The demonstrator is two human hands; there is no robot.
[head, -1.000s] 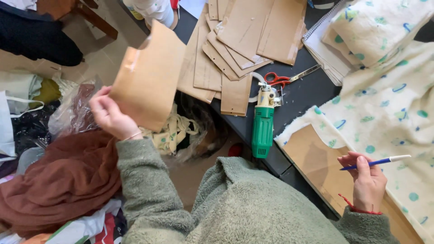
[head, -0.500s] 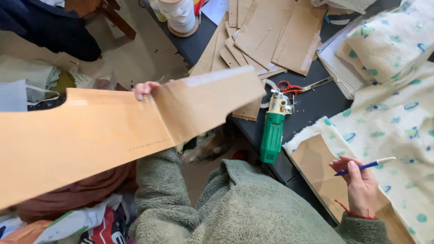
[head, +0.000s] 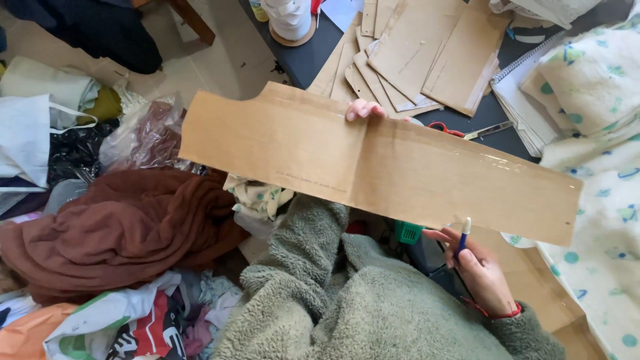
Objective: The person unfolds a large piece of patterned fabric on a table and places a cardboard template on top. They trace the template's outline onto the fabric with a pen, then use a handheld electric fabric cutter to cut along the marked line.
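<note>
the left hand [head: 363,110] grips a long brown cardboard pattern piece [head: 373,160] at its upper edge, near mid-length. the fingertips curl over the far edge onto the near face; the rest of the hand is hidden behind the card. the piece is held in the air, slightly tilted, with its left end above the floor clutter and its right end above the near edge of the dark table [head: 313,57]. a vertical crease or joint runs across it just below the fingers.

the right hand [head: 480,273] is closed around a blue pen [head: 463,237], tip end up, just below the lower edge of the pattern piece. whether the pen touches the card cannot be told. a red band sits on that wrist. both arms wear a grey-green fleece sleeve [head: 313,267].

on the table, behind the held piece, lies a fanned stack of further cardboard pieces [head: 413,53]. red-handled scissors [head: 467,130] lie just beyond the card's upper edge. a green tool [head: 407,232] shows partly under the card. white fabric with blue-green dots [head: 600,180] covers the right side of the table. a white spool [head: 290,17] stands at the far edge.

left of the table, on the floor, a brown cloth [head: 120,230] lies among mixed fabrics and bags.
</note>
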